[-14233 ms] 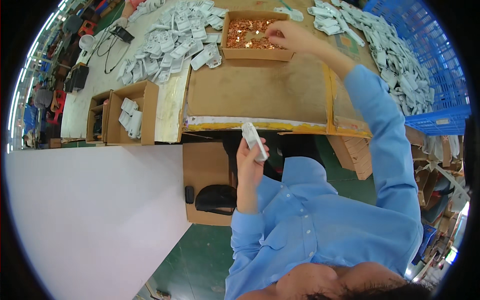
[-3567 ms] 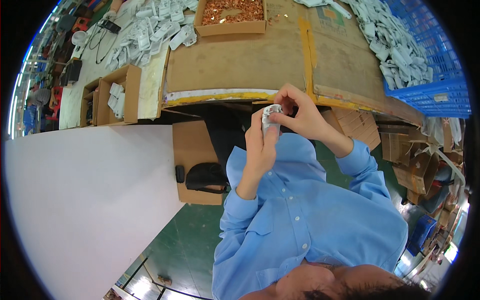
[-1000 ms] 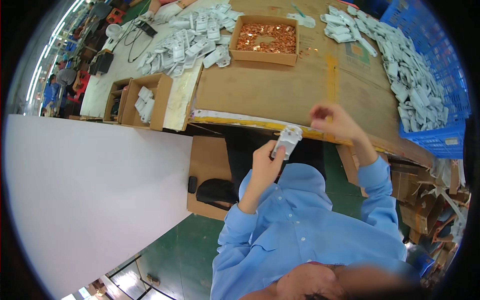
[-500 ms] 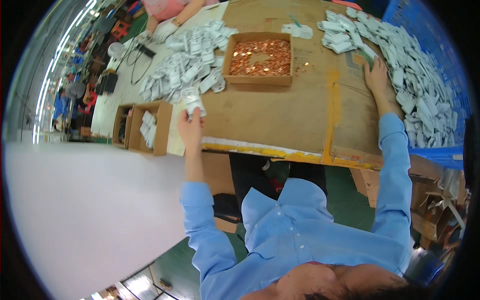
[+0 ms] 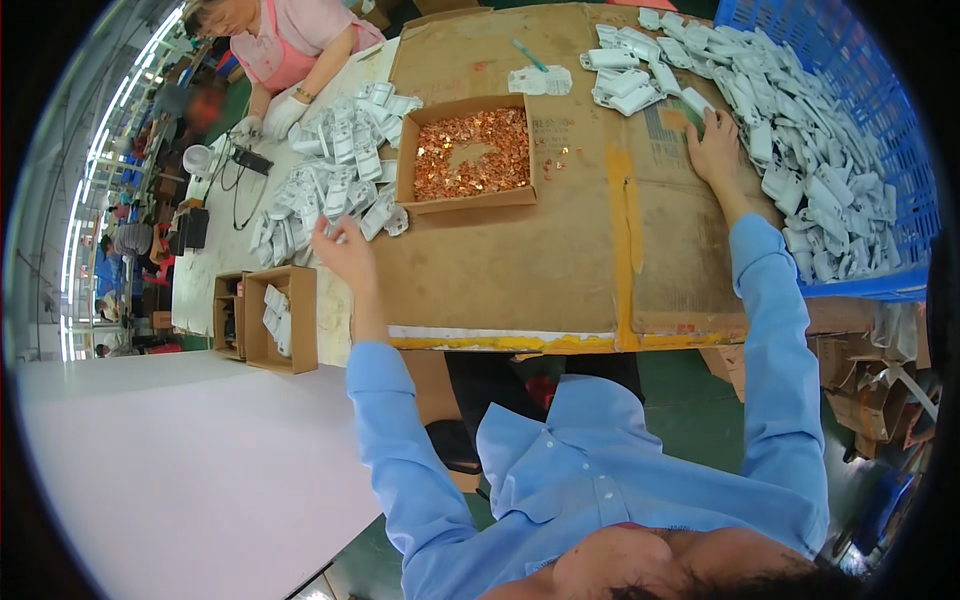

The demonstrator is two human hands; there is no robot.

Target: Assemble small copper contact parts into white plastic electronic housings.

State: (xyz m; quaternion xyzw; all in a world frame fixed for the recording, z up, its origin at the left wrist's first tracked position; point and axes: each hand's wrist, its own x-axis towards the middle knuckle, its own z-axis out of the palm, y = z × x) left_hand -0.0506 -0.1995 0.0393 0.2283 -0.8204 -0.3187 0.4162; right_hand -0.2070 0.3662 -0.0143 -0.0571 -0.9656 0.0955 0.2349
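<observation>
My left hand (image 5: 347,255) is over the near edge of a heap of white plastic housings (image 5: 340,150) at the left. Its fingers are slightly bent and apart, and I see nothing held in them. On the right, my right hand (image 5: 715,152) rests on the cardboard with fingers spread. Its fingertips are at the near end of a single white housing (image 5: 696,101), seemingly touching it without gripping. A shallow cardboard box (image 5: 465,207) of small copper-coloured metal pieces (image 5: 450,180) sits between my hands.
A blue crate (image 5: 905,215) full of white housings lies tipped at the right, some spilling out. Two small cardboard boxes (image 5: 305,320) stand at the table's left front corner. A co-worker's gloved hands (image 5: 283,118) are beyond the left heap. A green pen (image 5: 530,56) lies on white material.
My left hand has let go of a white housing at the left heap and now holds nothing. My right hand stays by the same housing. The whole view has shifted.
</observation>
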